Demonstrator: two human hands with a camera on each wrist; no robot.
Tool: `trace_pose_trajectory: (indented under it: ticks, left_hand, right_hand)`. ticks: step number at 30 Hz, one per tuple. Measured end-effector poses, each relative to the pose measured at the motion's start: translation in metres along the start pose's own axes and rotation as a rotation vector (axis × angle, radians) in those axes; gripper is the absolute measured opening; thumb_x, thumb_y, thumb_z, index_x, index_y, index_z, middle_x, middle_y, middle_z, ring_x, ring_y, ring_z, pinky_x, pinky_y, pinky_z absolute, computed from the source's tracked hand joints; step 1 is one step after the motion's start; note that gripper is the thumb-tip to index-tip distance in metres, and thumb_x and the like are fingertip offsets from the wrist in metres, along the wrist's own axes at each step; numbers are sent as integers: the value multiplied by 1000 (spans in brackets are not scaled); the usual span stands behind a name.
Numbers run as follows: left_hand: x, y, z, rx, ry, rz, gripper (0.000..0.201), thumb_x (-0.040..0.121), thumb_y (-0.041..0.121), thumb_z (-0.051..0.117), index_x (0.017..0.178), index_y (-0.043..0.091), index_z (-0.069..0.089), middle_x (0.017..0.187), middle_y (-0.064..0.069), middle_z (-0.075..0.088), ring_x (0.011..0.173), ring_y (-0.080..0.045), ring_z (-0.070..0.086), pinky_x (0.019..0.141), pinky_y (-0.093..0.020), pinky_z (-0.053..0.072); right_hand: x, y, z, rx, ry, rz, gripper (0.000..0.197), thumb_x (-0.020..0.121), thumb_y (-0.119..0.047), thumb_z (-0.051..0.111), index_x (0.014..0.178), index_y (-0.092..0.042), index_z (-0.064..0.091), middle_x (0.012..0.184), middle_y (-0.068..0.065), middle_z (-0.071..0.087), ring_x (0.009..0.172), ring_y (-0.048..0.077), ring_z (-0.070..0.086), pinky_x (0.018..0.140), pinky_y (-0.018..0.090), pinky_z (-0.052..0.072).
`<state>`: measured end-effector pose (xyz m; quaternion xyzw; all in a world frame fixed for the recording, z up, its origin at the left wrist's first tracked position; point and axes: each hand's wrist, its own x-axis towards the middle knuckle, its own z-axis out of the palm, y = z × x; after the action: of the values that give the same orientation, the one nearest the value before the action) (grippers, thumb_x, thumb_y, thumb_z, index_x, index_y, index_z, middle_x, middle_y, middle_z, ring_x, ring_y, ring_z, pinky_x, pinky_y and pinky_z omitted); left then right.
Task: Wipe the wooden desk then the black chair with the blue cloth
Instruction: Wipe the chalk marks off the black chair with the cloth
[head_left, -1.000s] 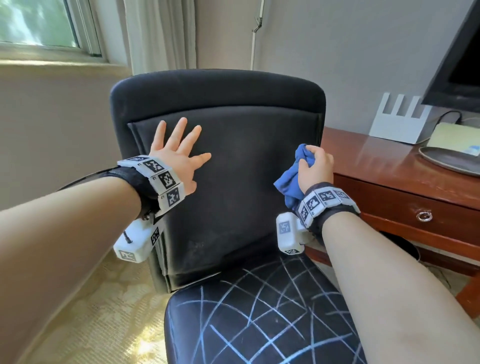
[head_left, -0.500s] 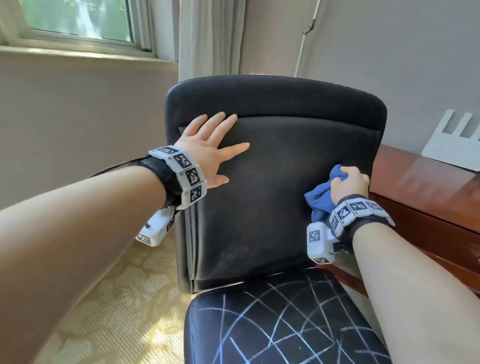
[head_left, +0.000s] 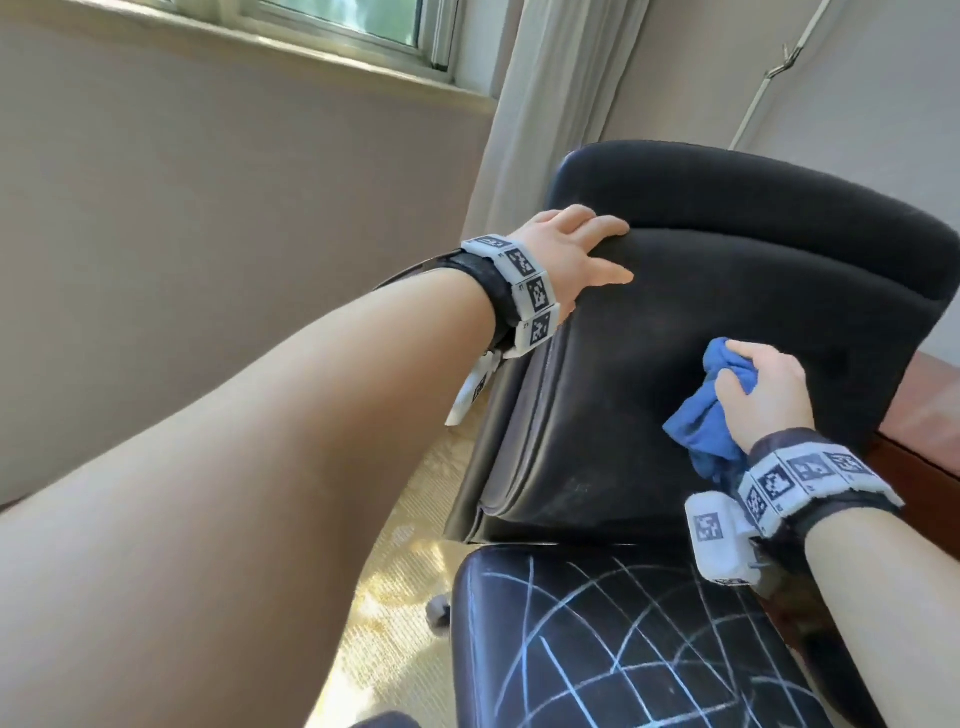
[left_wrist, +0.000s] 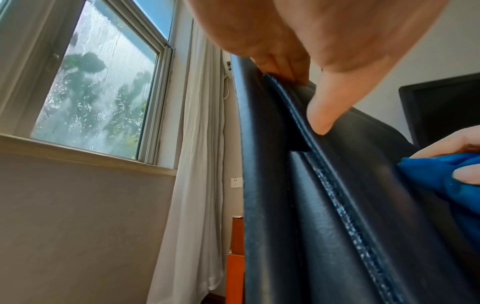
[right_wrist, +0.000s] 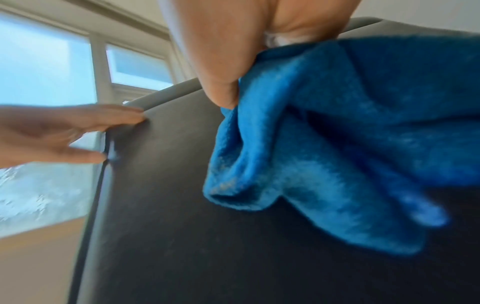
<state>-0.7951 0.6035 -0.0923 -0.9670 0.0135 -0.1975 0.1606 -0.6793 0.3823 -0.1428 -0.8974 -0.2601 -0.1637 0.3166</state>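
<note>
The black chair faces me, its seat marked with pale lines. My left hand lies with straight fingers on the upper left corner of the backrest, thumb on the front pad. My right hand grips the bunched blue cloth against the lower right part of the backrest. The right wrist view shows the cloth hanging in folds from the fingers. Only a strip of the wooden desk shows, behind the chair on the right.
A window and a white curtain are on the wall behind and left of the chair. Patterned carpet lies left of the seat, with a chair caster. A dark monitor stands beyond the backrest.
My right hand has carried the cloth left from the backrest's right edge onto its front. My left hand slid up to the top left corner. The head view swung left and tilted.
</note>
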Motion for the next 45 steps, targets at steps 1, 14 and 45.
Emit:
trace_pose_trajectory:
  ticks: [1,14,45]
  left_hand:
    - [1,-1,2,-8,14,-1,62,87,19,56,143,35,34,154,-3,15,138,-27,17,112,-38,18]
    - [1,-10,23,-33,124,50,64,89,14,54,147,22,29,154,-8,17,139,-29,17,112,-40,21]
    - [-81,154,115,-297,-273,-406,87,86,34,64,148,42,4,138,-4,-46,133,-43,-33,111,-49,-14]
  right_hand:
    - [-4,-10,1,-20,-10,-59,21,86,7,45,103,15,56,109,32,51,93,40,52,76,36,40]
    - [-3,-33,34,64,65,44,33,93,-8,47,126,-9,46,134,14,37,112,26,50,86,23,33]
    - [-85,132,57,222,-763,-234,15,71,0,42,61,-5,32,59,0,30,54,6,26,51,16,27]
